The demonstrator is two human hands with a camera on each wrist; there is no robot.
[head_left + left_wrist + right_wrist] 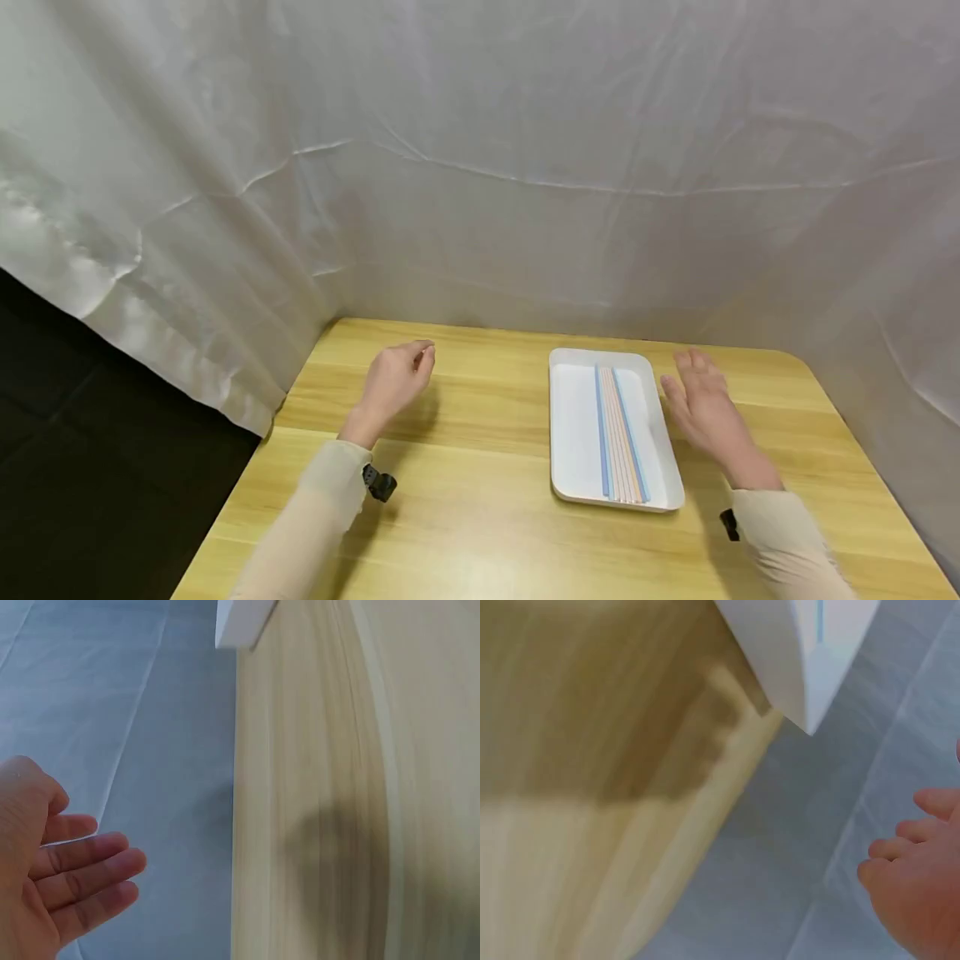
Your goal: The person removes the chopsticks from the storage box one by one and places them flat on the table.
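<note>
A white rectangular tray [570, 433] lies on the wooden table, right of centre. In it, side by side lengthwise, are several long thin straw-like sticks [618, 437] in blue, pale pink and orange. My right hand [705, 408] hovers just beyond the tray's right side with fingers extended, holding nothing. To the left of the tray and apart from it, my left hand [393, 375] is held over the table with loosely bent fingers. Nothing shows between those fingers [90, 881] in the left wrist view. The right wrist view catches a tray corner [787, 675] near the right hand.
The light wooden table [465, 533] has rounded far corners. A pale fabric curtain [525, 208] hangs behind it and along both sides. Dark floor [90, 467] shows past the left edge. Each wrist wears a small black device, such as the left one [380, 483].
</note>
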